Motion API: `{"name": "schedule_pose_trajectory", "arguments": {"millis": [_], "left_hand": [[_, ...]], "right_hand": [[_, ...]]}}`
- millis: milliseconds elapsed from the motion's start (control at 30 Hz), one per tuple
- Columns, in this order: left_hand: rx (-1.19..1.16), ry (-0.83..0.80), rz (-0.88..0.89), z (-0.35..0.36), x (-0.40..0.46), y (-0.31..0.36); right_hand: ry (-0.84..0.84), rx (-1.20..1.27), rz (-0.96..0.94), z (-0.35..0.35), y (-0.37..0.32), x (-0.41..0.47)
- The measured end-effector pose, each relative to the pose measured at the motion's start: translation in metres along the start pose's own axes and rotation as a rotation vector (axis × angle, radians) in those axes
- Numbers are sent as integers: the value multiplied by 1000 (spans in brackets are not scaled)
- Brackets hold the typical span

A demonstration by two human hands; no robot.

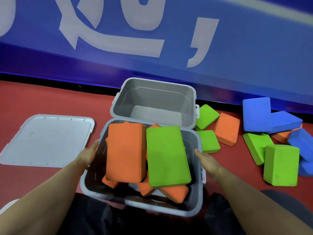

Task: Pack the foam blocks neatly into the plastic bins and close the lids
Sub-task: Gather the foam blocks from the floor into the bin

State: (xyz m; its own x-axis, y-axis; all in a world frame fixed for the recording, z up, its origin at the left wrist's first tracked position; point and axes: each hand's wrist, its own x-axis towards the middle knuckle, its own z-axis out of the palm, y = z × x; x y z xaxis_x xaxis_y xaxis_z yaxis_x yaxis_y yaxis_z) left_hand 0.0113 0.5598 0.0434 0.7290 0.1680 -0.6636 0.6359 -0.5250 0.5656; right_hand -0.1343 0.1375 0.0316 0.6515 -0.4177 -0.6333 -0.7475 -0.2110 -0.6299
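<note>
My left hand (89,154) and right hand (205,160), fingers straight, flank the near bin (94,189); its jumbled orange block (125,150) and green block (166,155) may stop the lid (45,141) closing.

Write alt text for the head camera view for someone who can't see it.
A person's left hand and right hand touch the sides of a grey near bin holding jumbled orange blocks and a green block. An empty far bin sits behind, a lid at left, loose blocks at right on the red floor.
</note>
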Motion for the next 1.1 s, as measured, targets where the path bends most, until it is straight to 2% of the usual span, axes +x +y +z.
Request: {"name": "schedule_pose_trajectory", "arguments": {"millis": [233,600,800,933,1100], "left_hand": [[2,-13,-106,4,24,-10],[18,-62,-132,9,28,11],[65,-176,-95,28,6,31],[242,-288,-124,50,-2,47],[351,-304,-93,83,-16,69]], "right_hand": [[-24,97,110,8,7,21],[-47,383,236,-3,29,25],[-22,375,263,-26,42,16],[2,340,299,-53,46,-4],[56,274,326,-104,57,-2]]}}
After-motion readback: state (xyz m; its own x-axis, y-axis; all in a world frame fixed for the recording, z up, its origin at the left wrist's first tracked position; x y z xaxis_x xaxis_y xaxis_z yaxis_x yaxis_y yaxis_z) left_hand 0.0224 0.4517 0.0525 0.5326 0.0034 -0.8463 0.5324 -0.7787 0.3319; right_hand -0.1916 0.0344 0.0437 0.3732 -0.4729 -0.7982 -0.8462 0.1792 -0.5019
